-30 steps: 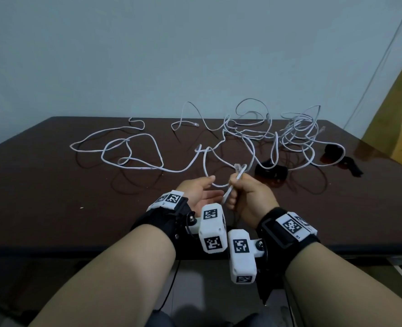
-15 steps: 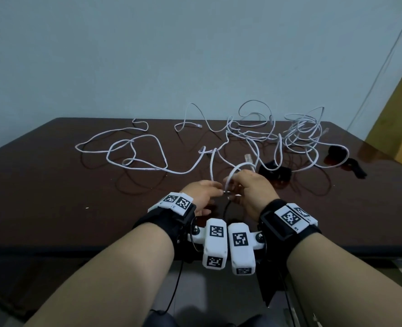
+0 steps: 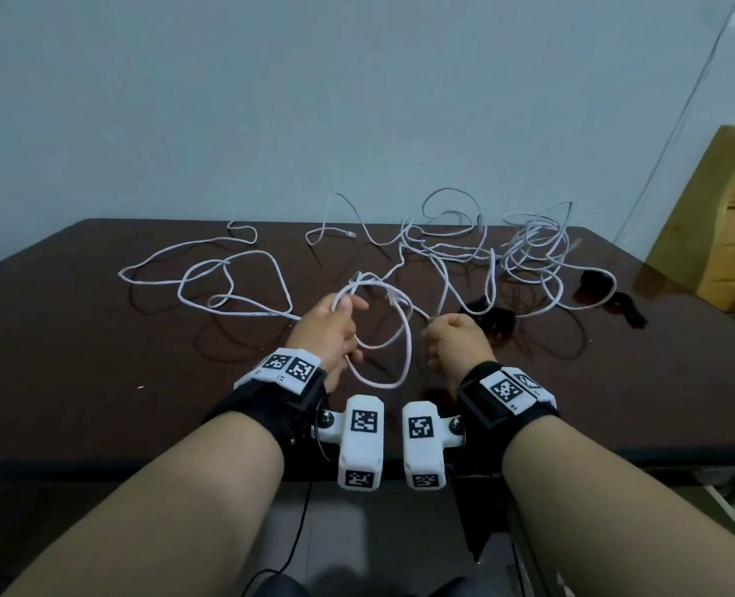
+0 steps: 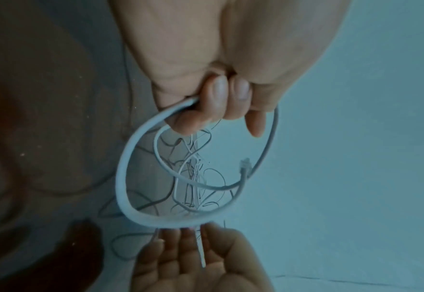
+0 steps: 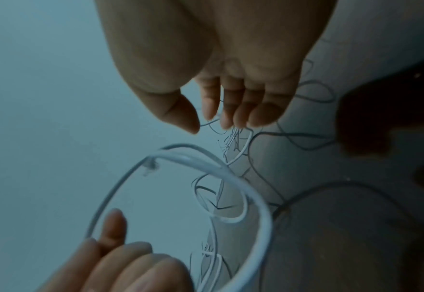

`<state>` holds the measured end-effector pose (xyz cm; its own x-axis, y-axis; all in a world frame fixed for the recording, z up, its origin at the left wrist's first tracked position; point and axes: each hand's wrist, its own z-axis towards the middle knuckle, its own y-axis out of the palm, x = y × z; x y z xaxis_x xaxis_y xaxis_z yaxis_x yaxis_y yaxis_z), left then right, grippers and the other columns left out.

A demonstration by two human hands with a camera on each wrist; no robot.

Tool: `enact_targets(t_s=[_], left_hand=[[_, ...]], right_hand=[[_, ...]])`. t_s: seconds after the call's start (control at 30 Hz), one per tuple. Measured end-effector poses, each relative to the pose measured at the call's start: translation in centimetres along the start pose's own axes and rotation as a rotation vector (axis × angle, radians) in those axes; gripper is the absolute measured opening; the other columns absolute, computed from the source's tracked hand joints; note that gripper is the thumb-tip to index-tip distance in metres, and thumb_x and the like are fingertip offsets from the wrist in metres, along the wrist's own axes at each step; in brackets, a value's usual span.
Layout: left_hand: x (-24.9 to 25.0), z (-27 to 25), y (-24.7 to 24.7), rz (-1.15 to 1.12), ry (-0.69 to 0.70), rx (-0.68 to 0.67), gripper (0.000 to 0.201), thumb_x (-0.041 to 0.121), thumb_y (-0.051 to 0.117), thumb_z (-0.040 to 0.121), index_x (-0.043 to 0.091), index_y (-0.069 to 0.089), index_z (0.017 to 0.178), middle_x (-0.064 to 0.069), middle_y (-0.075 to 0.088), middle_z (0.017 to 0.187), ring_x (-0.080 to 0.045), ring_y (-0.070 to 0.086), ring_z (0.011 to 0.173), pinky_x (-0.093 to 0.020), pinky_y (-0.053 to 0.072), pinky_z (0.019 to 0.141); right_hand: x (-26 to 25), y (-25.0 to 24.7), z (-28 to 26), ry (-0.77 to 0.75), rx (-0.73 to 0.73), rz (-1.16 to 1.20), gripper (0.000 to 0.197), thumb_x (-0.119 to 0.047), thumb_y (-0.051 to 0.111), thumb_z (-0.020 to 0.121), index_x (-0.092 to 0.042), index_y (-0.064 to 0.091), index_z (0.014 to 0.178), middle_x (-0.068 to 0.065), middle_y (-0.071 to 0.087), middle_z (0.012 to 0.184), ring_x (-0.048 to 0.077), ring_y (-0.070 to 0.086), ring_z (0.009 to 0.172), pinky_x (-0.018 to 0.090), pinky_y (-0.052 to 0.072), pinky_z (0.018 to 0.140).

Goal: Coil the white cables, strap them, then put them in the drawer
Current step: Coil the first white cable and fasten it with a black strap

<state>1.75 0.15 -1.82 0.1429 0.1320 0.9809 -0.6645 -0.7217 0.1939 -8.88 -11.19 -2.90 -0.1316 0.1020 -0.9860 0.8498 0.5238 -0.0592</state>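
the left hand (image 3: 329, 333) pinches a loop (image 3: 394, 338) of white cable (image 3: 245, 269), curled fingers (image 4: 216, 102) closed around it, the loop hanging above the near middle of the dark worktop (image 3: 77, 359). its clear plug (image 4: 245, 164) sticks up inside the loop. the right hand (image 3: 456, 342), just right of the loop, is loosely spread and holds nothing, fingers (image 5: 233, 110) relaxed. more white cable lies tangled on the far right, with black straps (image 3: 615, 295) beside it.

Bare forearms; black wrist straps (image 3: 271, 407) carrying white marker-tagged camera blocks (image 3: 360, 441)
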Motion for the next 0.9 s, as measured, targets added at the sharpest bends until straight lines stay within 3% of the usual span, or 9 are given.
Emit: enact_targets(t_s=[0.1,0.2,0.27,0.33,0.43,0.53,0.73,0.83,0.9], left_hand=[[0.8,-0.2,-0.2,-0.112,-0.006,-0.031,0.032,0.024,0.031,0.104,0.016,0.055,0.084,0.011,0.026,0.041,-0.003,0.021,0.034,-0.021,0.025,0.046],[1.1,-0.3,-0.5,-0.179,-0.018,-0.035,0.03,0.023,0.033,0.103,0.013,0.055,0.085,0.01,0.029,0.042,-0.003,0.022,0.034,-0.018,0.022,0.042],[1.1,-0.4,-0.7,-0.225,-0.015,-0.01,0.03,0.021,0.033,0.103,0.01,0.055,0.085,0.007,0.03,0.045,-0.004,0.024,0.034,-0.017,0.022,0.039],[1.3,-0.4,-0.8,-0.269,-0.006,0.029,0.032,0.02,0.033,0.103,0.008,0.054,0.084,0.004,0.031,0.047,-0.004,0.026,0.034,-0.016,0.023,0.038],[1.3,-0.2,-1.2,-0.28,0.0,0.074,0.031,0.014,0.032,0.102,0.007,0.055,0.083,0.0,0.034,0.054,-0.005,0.031,0.036,-0.016,0.026,0.038],[0.9,-0.1,-1.6,-0.216,-0.013,0.08,0.029,0.01,0.036,0.1,0.011,0.06,0.085,-0.001,0.044,0.061,-0.007,0.042,0.044,-0.02,0.037,0.045],[0.7,-1.2,-2.4,-0.04,-0.126,-0.089,0.024,0.022,0.04,0.1,0.019,0.062,0.091,0.003,0.062,0.06,-0.011,0.055,0.056,-0.027,0.042,0.064],[0.8,-1.6,-2.8,-0.082,-0.097,-0.173,0.017,0.015,0.044,0.098,0.013,0.06,0.097,-0.002,0.056,0.066,-0.01,0.048,0.049,-0.023,0.041,0.056],[0.8,-1.7,-2.9,-0.113,-0.065,-0.226,0.018,0.008,0.041,0.097,0.011,0.059,0.099,0.0,0.046,0.061,-0.006,0.036,0.039,-0.021,0.035,0.047]], right_hand=[[0.3,0.7,-0.8,0.024,-0.18,0.057,0.019,-0.002,0.052,0.079,-0.021,0.054,0.082,0.006,0.057,0.076,0.018,0.051,0.064,0.027,0.04,0.053],[-0.6,1.6,-2.2,0.004,-0.306,0.194,0.015,-0.004,0.053,0.08,-0.018,0.058,0.08,0.001,0.06,0.073,0.014,0.052,0.061,0.026,0.038,0.056],[-1.1,2.0,-2.6,-0.007,-0.295,0.218,0.005,-0.014,0.055,0.078,-0.017,0.059,0.076,0.002,0.057,0.071,0.013,0.049,0.059,0.026,0.034,0.055],[-1.1,2.0,-2.4,-0.057,-0.267,0.217,0.018,-0.024,0.051,0.089,-0.017,0.058,0.074,0.001,0.057,0.068,0.012,0.045,0.055,0.025,0.031,0.054],[-0.9,2.0,-2.4,-0.258,-0.284,-0.054,0.02,-0.014,0.051,0.093,-0.019,0.06,0.076,-0.003,0.06,0.06,0.003,0.044,0.044,0.017,0.036,0.047],[-0.9,2.4,-2.5,-0.299,-0.321,-0.105,0.019,-0.005,0.053,0.092,-0.015,0.062,0.079,-0.008,0.055,0.049,0.0,0.038,0.035,0.012,0.033,0.04],[-1.1,3.2,-2.3,-0.298,-0.32,-0.039,0.022,-0.005,0.05,0.093,-0.017,0.061,0.078,-0.011,0.052,0.042,0.002,0.036,0.034,0.014,0.033,0.037],[-1.0,3.6,-2.2,-0.283,-0.325,0.0,0.02,-0.006,0.05,0.093,-0.016,0.062,0.08,-0.01,0.052,0.045,0.005,0.036,0.037,0.017,0.033,0.039],[-0.9,3.7,-2.1,-0.266,-0.311,0.007,0.018,-0.006,0.049,0.094,-0.013,0.062,0.083,-0.005,0.052,0.052,0.004,0.037,0.036,0.017,0.034,0.039]])
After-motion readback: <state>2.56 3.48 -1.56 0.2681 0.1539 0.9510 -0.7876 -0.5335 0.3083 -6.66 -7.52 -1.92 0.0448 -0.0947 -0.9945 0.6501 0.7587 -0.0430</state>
